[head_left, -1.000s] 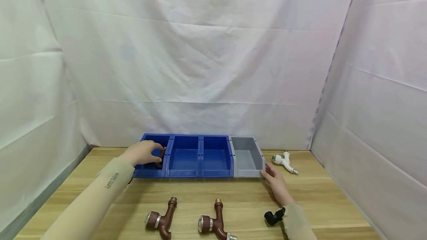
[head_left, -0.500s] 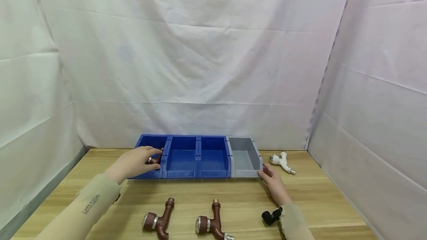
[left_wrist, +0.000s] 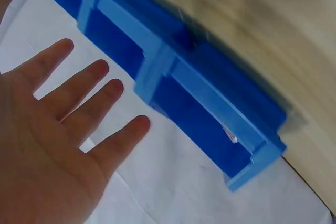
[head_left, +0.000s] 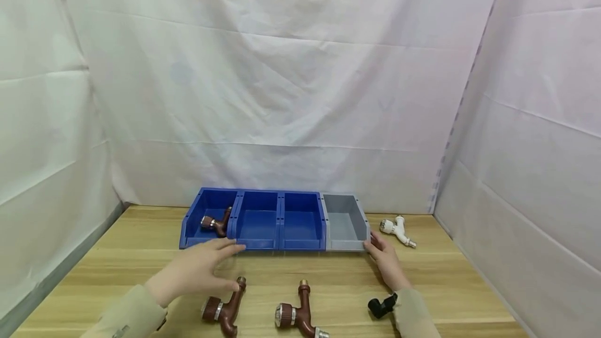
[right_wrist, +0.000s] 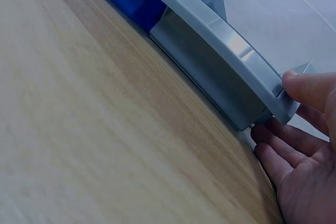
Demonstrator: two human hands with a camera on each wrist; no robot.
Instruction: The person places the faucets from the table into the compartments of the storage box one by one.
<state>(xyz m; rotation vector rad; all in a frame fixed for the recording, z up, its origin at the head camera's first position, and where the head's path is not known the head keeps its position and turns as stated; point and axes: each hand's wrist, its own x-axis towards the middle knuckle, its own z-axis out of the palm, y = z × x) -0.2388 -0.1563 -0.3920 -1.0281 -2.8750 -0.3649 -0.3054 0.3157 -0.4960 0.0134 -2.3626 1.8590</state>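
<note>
My left hand (head_left: 197, 270) is in the air in front of the leftmost blue bin (head_left: 189, 226), fingers extended and holding nothing. Inside that bin lies a brown faucet (head_left: 219, 227) with a ribbed knob. Just below the hand, in the head view, a second brown faucet (head_left: 229, 313) lies on the table. My right hand (head_left: 387, 262) grips the front right corner of the grey bin (head_left: 348, 245). In the right wrist view the thumb (right_wrist: 304, 85) presses on the rim of the grey bin, with the other fingers curled below it.
Two more blue bins (head_left: 256, 244) join the row between the leftmost bin and the grey one. Another brown faucet (head_left: 305, 314) lies at the table's front middle. Right of the grey bin is a white faucet (head_left: 398, 228). White cloth (head_left: 263, 93) hangs behind the wooden table (head_left: 117, 254).
My left hand has let go of the brown faucet in the leftmost bin and drawn back toward the front of the table. The right hand keeps its place on the grey bin.
</note>
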